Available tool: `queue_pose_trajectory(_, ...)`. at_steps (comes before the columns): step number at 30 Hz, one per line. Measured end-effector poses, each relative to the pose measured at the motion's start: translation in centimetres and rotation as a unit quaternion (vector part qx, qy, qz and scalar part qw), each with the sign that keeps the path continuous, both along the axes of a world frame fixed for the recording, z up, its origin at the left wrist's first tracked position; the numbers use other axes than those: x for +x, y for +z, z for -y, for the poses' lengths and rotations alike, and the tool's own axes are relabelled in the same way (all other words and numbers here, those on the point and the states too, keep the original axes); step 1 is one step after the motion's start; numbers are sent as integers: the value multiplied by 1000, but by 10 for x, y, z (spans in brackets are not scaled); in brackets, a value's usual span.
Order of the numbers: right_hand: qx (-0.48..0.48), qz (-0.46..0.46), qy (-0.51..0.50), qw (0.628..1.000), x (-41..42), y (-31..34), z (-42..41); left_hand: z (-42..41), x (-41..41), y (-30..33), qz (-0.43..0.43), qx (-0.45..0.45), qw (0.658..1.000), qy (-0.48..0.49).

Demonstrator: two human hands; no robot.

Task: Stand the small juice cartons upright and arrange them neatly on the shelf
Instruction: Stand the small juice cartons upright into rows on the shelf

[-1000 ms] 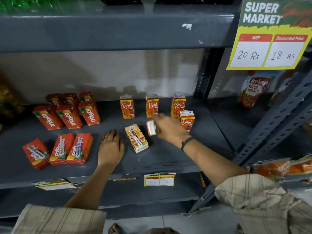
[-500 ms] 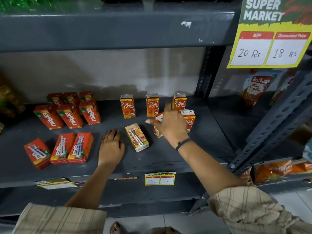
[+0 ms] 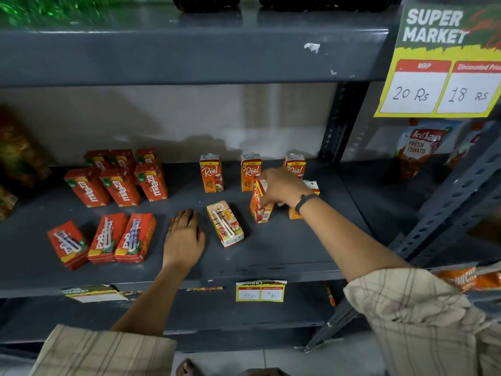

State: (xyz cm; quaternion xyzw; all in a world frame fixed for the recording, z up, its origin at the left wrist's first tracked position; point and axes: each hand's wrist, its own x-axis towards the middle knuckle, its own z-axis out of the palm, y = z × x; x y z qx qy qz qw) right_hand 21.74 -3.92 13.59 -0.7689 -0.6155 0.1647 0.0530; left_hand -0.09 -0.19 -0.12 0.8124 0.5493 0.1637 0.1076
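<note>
On the grey shelf [image 3: 271,256], my right hand [image 3: 282,187] grips the top of an orange Real juice carton [image 3: 259,206] that stands upright. Three Real cartons stand in the back row [image 3: 211,173], [image 3: 249,172], [image 3: 295,165]. Another Real carton [image 3: 310,185] stands mostly hidden behind my right wrist. One Real carton [image 3: 225,223] lies flat, straw side up, just right of my left hand [image 3: 184,237], which rests palm down on the shelf, holding nothing. Red Maaza cartons stand at the left [image 3: 120,187]; three more lie flat in front [image 3: 108,238].
A higher shelf [image 3: 189,58] hangs close overhead. A slotted upright post [image 3: 336,126] bounds the bay on the right, with tomato pouches [image 3: 420,147] beyond. A yellow price sign [image 3: 439,85] hangs at upper right. Small price tags [image 3: 260,291] sit on the shelf's front edge.
My right hand brought a carton from lying to upright and now holds it standing in front of the back row. My left hand has stayed flat on the shelf.
</note>
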Motion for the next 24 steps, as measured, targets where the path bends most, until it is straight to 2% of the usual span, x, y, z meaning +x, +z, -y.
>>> queue_pose_trajectory(4,-1,79,94,992,7,8,-8,-1,0,0,1,3,1000,1)
queue_pose_trajectory(7,15,97,149,984,12,6,-9,-1,0,-1,-2,2,1000,3)
queue_pose_trajectory(12,16,113,188,975,15,6,-5,-1,0,-1,0,2,1000,6)
queue_pose_trajectory(15,6,162,208,965,13,11,4,-1,0,-1,0,1,1000,6)
queue_pose_trajectory(18,87,255,245,931,0,13,14,-1,-1,-2,3,1,1000,5)
queue_pose_trajectory(21,138,235,344,898,-21,-3,21,-2,0,-3,2,0,1000,4)
queue_pose_trajectory(24,125,248,451,848,-36,-36,22,-4,1,-3,-13,-2,1000,-1)
